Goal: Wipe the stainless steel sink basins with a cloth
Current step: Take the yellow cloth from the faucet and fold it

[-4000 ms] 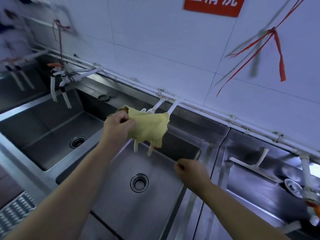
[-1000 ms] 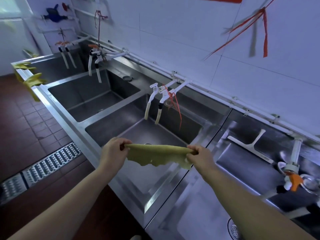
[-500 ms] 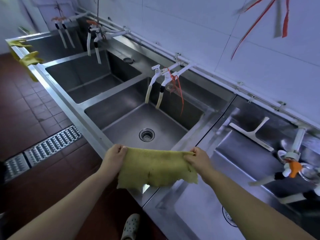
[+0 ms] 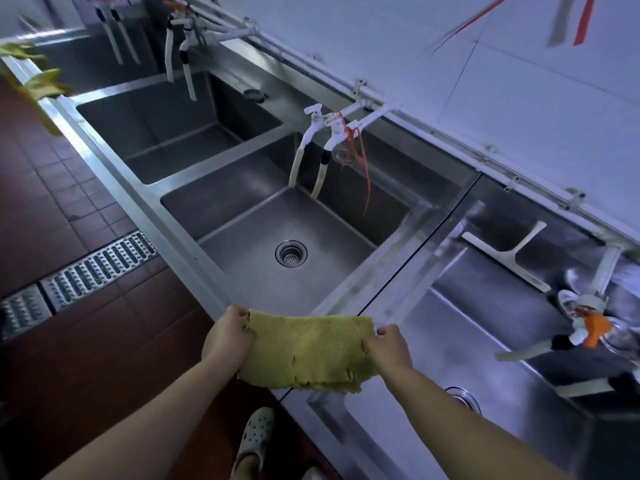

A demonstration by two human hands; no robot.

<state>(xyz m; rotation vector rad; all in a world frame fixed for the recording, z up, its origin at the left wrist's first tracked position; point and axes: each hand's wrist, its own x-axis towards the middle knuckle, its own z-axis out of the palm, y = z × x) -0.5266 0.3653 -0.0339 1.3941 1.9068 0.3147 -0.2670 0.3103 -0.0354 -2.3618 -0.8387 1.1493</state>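
Lowered since, cloth [image 4: 306, 351] (spread flat) pinched between left grip [image 4: 228, 336] and right grip [image 4: 389, 344].

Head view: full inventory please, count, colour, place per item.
cloth: 1, yellow-green, frayed, stretched between both hands over the sink's front rim
sink basins: 4 at least partly visible, steel, in a row along the wall
drain strainers: 2 visible, steel, middle basin and near right basin
taps with hoses: several pairs, white, on the wall pipe above the basins
squeegee: 1, white, in the right basin
rubber gloves: yellow, draped on the far left rim, blurred
floor grate: steel, in the red tile floor
shoe: 1, pale, bottom edge
left hand: grips the cloth's left edge
right hand: grips the cloth's right edge
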